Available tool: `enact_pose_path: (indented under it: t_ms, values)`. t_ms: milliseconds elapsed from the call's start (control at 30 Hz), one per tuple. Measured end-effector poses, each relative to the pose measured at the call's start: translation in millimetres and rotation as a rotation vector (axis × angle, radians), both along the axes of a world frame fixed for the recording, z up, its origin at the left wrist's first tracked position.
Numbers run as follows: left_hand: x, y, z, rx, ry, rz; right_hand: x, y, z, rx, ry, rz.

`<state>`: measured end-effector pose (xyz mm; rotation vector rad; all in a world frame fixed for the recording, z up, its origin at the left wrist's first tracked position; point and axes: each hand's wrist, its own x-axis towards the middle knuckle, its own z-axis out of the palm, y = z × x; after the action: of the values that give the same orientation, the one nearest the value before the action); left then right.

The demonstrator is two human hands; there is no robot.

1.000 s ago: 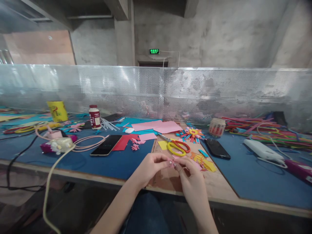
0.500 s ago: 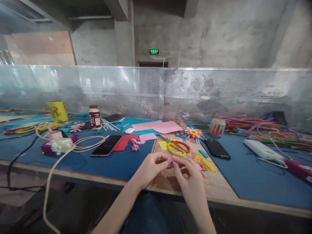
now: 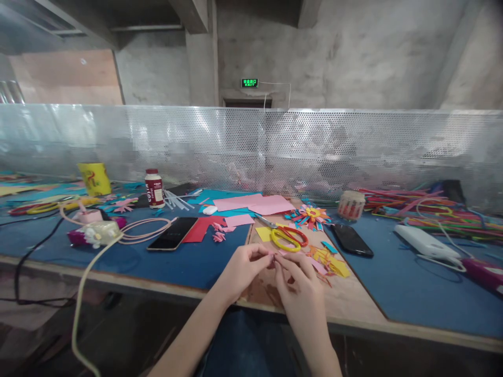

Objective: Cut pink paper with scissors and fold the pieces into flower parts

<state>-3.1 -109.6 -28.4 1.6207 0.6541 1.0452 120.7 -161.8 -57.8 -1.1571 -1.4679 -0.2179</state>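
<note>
One tiny piece (image 3: 272, 258), likely paper, mostly hidden by fingertips, sits above the wooden board (image 3: 353, 299), just nearer than the scissors (image 3: 276, 228). Left hand (image 3: 242, 269) and right hand (image 3: 302, 289) both pinched on it. Looks like fine shaping; next move probably needs steady left grip, light right touch.

Left hand (image 3: 243, 269) and right hand (image 3: 301, 285) are both bare, as are the forearms (image 3: 192, 334) down to the frame's lower edge; dark blue clothing (image 3: 245, 345) shows at bottom centre.
</note>
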Motion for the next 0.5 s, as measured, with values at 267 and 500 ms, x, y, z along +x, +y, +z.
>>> enact_pose_path:
  t_ms: [267,500]
  values:
    - [1.0,3.2,-3.6,-0.066,-0.036,0.007,-1.9,-1.8,0.4,0.010,-0.026,-0.008]
    - [0.1,1.7,-1.3,-0.096,-0.074,-0.029,4.8,-6.6,3.3,-0.119,0.086,0.112]
